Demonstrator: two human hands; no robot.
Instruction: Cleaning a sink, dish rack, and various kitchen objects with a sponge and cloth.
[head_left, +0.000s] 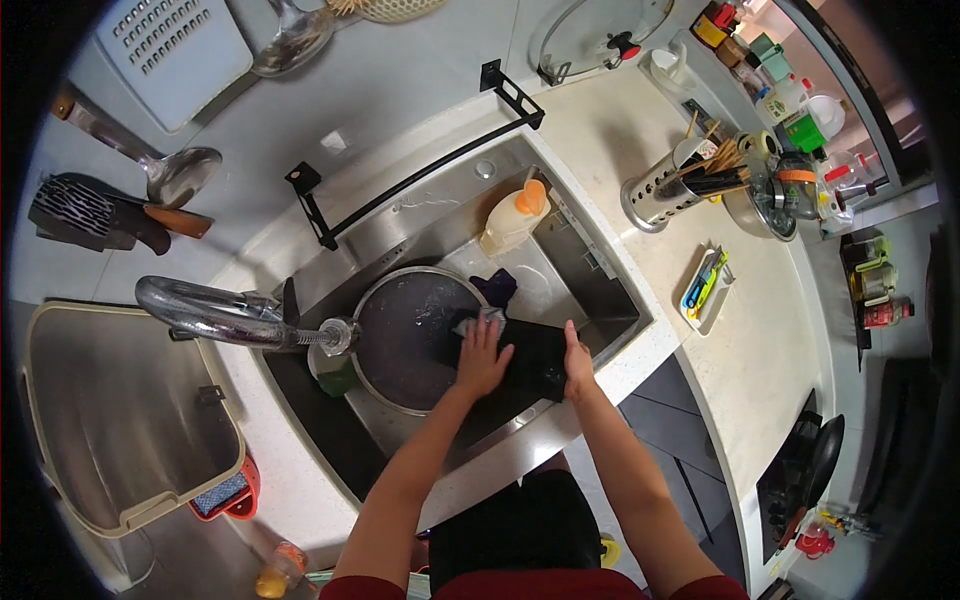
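My left hand lies over a black, flat, roughly rectangular panel, its fingers pressing a crumpled grey cloth or scrubber against it. At the panel's right end, my right hand grips the edge. The panel is held tilted over the stainless-steel sink. Its left end reaches over a round metal basin of dark, cloudy water, and I cannot tell whether it dips in. A dark crumpled cloth lies on the sink floor just beyond the basin.
A chrome faucet reaches over the basin from the left. An orange-capped bottle stands in the sink's far corner. On the right counter are a utensil holder and a small tray with knives. A black rail borders the back.
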